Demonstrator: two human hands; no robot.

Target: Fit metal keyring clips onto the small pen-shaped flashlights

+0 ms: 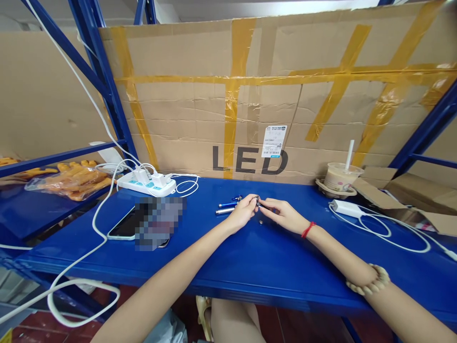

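Over the blue shelf top (228, 267), both hands meet around a small dark, shiny metal piece (257, 202), mostly covered by fingers. My left hand (243, 212) pinches its left end, where something like a metal ring shows. From the other side, my right hand (283, 215) has its thumb and fingertips closed on the dark part. Just left of my left hand lie a blue pen-like metal tube (227, 205) and a silver one (224, 211). A small dark blue shiny item (236, 197) sits behind them. Below the fingertips rests a tiny round metal piece (261, 222).
A white power strip (148, 184) with plugs and cables stands at the back left, phones (123, 227) in front of it. To the right are a drink cup with straw (341, 176) and a white adapter with cable (345, 208). A large taped cardboard box (185, 124) walls the back.
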